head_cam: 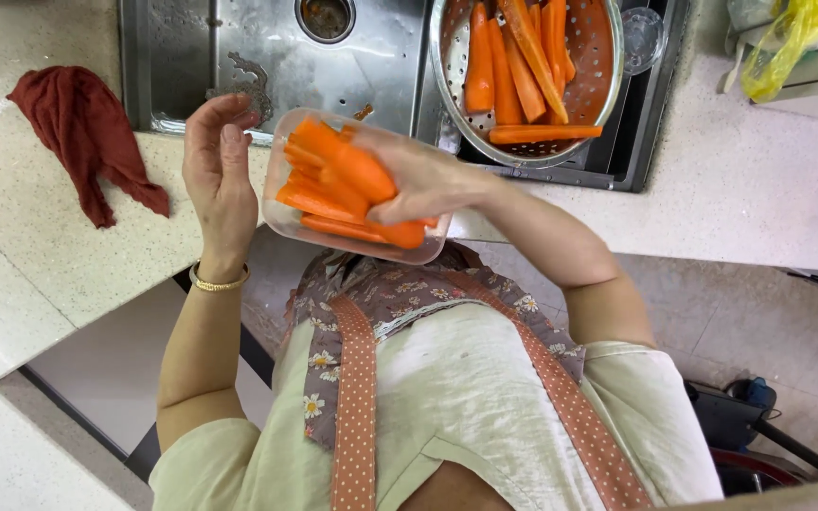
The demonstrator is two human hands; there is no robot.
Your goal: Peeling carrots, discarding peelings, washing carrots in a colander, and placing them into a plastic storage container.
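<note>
My right hand (433,180) grips a clear plastic container (279,216) filled with orange carrot sticks (338,180), tilted and held over the counter's edge just in front of the sink. My left hand (220,175), with a gold bracelet on the wrist, is raised right beside the container's left side. Its fingers are loosely spread and hold nothing. Whether it touches the container I cannot tell. Behind the container, a metal colander (608,66) with more long carrot sticks (518,71) rests on the sink's right side.
A steel sink (239,57) with a drain sits at the top. A dark red cloth (87,132) lies on the pale speckled counter (740,180) at the left. A small clear glass piece (643,38) and a yellow plastic bag (792,38) are at the top right.
</note>
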